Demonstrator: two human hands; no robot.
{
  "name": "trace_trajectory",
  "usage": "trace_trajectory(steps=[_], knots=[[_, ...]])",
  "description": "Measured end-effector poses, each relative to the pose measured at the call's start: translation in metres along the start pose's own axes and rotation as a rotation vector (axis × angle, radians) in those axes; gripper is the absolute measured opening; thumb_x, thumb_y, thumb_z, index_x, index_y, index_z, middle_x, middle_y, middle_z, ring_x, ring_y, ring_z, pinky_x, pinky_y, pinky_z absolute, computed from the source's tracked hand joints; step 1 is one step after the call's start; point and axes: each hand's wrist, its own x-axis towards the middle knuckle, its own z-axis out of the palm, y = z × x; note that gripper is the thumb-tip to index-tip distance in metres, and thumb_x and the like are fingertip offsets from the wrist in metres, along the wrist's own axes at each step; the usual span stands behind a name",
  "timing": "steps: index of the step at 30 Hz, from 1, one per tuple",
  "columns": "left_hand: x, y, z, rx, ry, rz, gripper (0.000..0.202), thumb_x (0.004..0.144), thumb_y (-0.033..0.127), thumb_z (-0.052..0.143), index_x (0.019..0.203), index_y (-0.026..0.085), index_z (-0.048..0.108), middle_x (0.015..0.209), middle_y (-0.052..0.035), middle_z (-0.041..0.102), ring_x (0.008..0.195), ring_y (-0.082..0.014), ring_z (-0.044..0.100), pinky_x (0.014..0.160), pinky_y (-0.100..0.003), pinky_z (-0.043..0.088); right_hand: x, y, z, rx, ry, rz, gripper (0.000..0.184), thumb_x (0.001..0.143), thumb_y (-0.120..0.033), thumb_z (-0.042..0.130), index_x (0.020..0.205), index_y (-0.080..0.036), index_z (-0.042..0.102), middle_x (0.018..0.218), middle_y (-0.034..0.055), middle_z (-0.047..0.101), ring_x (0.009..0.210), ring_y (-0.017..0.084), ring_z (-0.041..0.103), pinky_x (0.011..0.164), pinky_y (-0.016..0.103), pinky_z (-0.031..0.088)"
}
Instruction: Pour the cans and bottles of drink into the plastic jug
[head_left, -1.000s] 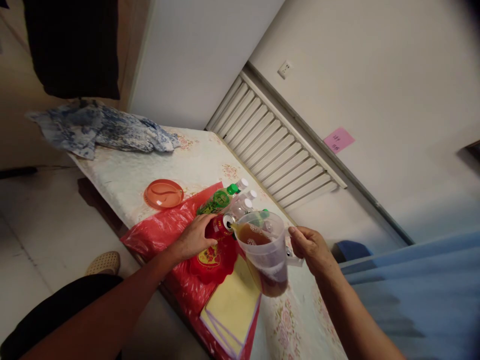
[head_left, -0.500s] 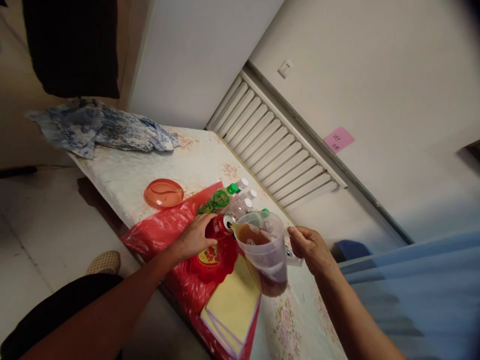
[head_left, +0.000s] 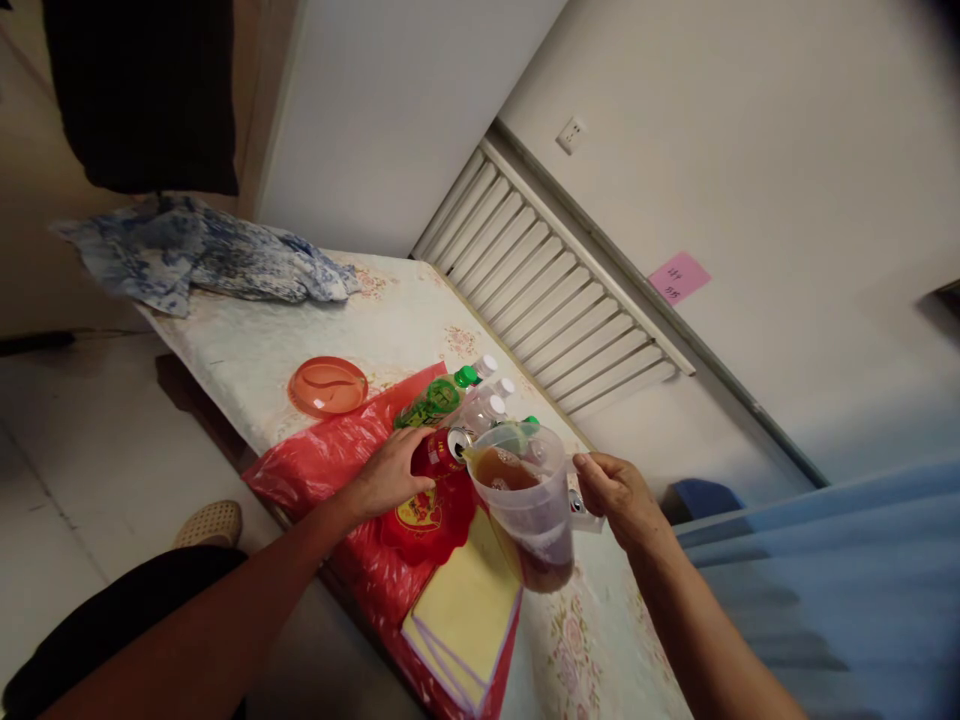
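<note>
My left hand (head_left: 394, 472) is closed round a red drink can (head_left: 433, 455), whose open top faces the jug's spout. Holding a clear plastic jug (head_left: 534, 505) by its handle, my right hand (head_left: 616, 495) keeps it tilted toward the can. Brown liquid with some bubbles fills part of the jug, and its spout meets the can's opening. Beneath the can lies a red scalloped dish (head_left: 427, 525) with a yellow print. A folded yellow cloth (head_left: 469, 610) rests beside the dish, partly under the jug in view.
Behind the can stand a green-capped bottle (head_left: 439, 395) and several white-capped clear bottles (head_left: 491, 408). Red plastic sheeting (head_left: 315, 465) covers the table's near edge. An orange dish (head_left: 328, 387) and a blue patterned cloth (head_left: 225, 255) lie farther left. A radiator (head_left: 540, 270) runs along the wall.
Almost nothing differs. Both hands hold the can and the jug in nearly the same place, with the jug still tilted against the can's mouth.
</note>
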Motion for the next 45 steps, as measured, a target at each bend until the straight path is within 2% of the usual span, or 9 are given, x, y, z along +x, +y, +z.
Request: trace_trajectory(steps=[8, 12, 16, 20, 25, 31, 34, 39, 45], knots=[[0.0, 0.001, -0.001, -0.015, 0.004, 0.001, 0.068, 0.06, 0.02, 0.074, 0.126, 0.018, 0.056, 0.13, -0.012, 0.06, 0.125, -0.0322, 0.054, 0.11, -0.046, 0.04, -0.002, 0.025, 0.002, 0.094, -0.008, -0.022, 0.055, 0.078, -0.064, 0.062, 0.051, -0.021, 0.04, 0.041, -0.0065, 0.036, 0.041, 0.007, 0.028, 0.04, 0.022, 0.023], [0.0, 0.001, -0.005, -0.046, 0.027, 0.029, 0.067, 0.062, 0.021, 0.073, 0.127, 0.018, 0.055, 0.129, -0.0124, 0.061, 0.121, -0.0307, 0.056, 0.107, -0.046, 0.043, -0.006, 0.032, 0.003, 0.296, -0.005, -0.056, 0.055, 0.079, -0.059, 0.066, 0.049, -0.021, 0.04, 0.041, -0.0076, 0.032, 0.04, 0.006, 0.024, 0.041, 0.023, 0.019], [0.002, 0.0, -0.013, -0.062, 0.09, 0.041, 0.068, 0.062, 0.025, 0.074, 0.127, 0.017, 0.054, 0.13, -0.013, 0.061, 0.122, -0.0313, 0.056, 0.107, -0.048, 0.042, -0.011, 0.029, 0.01, 0.557, 0.031, -0.085, 0.056, 0.081, -0.055, 0.064, 0.046, -0.021, 0.036, 0.041, -0.0079, 0.028, 0.04, 0.006, 0.021, 0.041, 0.024, 0.018], [0.004, 0.0, -0.02, -0.062, 0.167, 0.033, 0.067, 0.063, 0.028, 0.075, 0.126, 0.017, 0.055, 0.127, -0.0127, 0.062, 0.118, -0.0315, 0.058, 0.104, -0.048, 0.044, -0.011, 0.029, 0.027, 0.772, 0.155, -0.078, 0.055, 0.079, -0.058, 0.065, 0.049, -0.021, 0.037, 0.042, -0.0099, 0.025, 0.038, 0.005, 0.015, 0.038, 0.022, 0.014], [0.006, -0.002, -0.025, -0.087, 0.259, 0.02, 0.065, 0.064, 0.028, 0.074, 0.125, 0.015, 0.055, 0.126, -0.0134, 0.062, 0.118, -0.0314, 0.058, 0.103, -0.048, 0.045, -0.005, 0.035, 0.06, 0.935, 0.242, -0.067, 0.045, 0.076, -0.048, 0.069, 0.053, -0.02, 0.042, 0.042, -0.0105, 0.03, 0.036, 0.004, 0.018, 0.036, 0.02, 0.016], [0.006, -0.005, -0.029, -0.121, 0.314, -0.016, 0.067, 0.065, 0.027, 0.074, 0.128, 0.015, 0.054, 0.128, -0.0137, 0.062, 0.12, -0.0305, 0.057, 0.106, -0.047, 0.043, 0.0, 0.044, 0.101, 1.022, 0.321, -0.066, 0.045, 0.077, -0.043, 0.066, 0.052, -0.021, 0.035, 0.039, -0.0107, 0.031, 0.035, 0.004, 0.02, 0.037, 0.022, 0.017], [0.005, -0.006, -0.03, -0.149, 0.316, -0.02, 0.067, 0.065, 0.026, 0.074, 0.128, 0.016, 0.054, 0.128, -0.0125, 0.062, 0.12, -0.0302, 0.057, 0.106, -0.048, 0.043, 0.004, 0.055, 0.116, 1.044, 0.362, -0.053, 0.042, 0.077, -0.042, 0.063, 0.052, -0.022, 0.036, 0.04, -0.0103, 0.033, 0.035, 0.004, 0.02, 0.038, 0.023, 0.017], [0.004, -0.007, -0.031, -0.186, 0.321, -0.017, 0.067, 0.065, 0.025, 0.072, 0.128, 0.016, 0.053, 0.13, -0.0123, 0.061, 0.122, -0.0301, 0.056, 0.107, -0.048, 0.042, 0.007, 0.078, 0.129, 1.06, 0.356, -0.057, 0.04, 0.08, -0.041, 0.06, 0.055, -0.022, 0.036, 0.042, -0.01, 0.035, 0.035, 0.005, 0.021, 0.038, 0.023, 0.016], [0.003, -0.007, -0.03, -0.16, 0.325, 0.036, 0.065, 0.066, 0.021, 0.07, 0.128, 0.016, 0.053, 0.129, -0.0125, 0.06, 0.122, -0.0296, 0.055, 0.108, -0.048, 0.041, 0.003, 0.095, 0.129, 1.123, 0.323, -0.041, 0.038, 0.081, -0.041, 0.058, 0.054, -0.021, 0.041, 0.042, -0.0093, 0.034, 0.036, 0.005, 0.024, 0.04, 0.022, 0.02]])
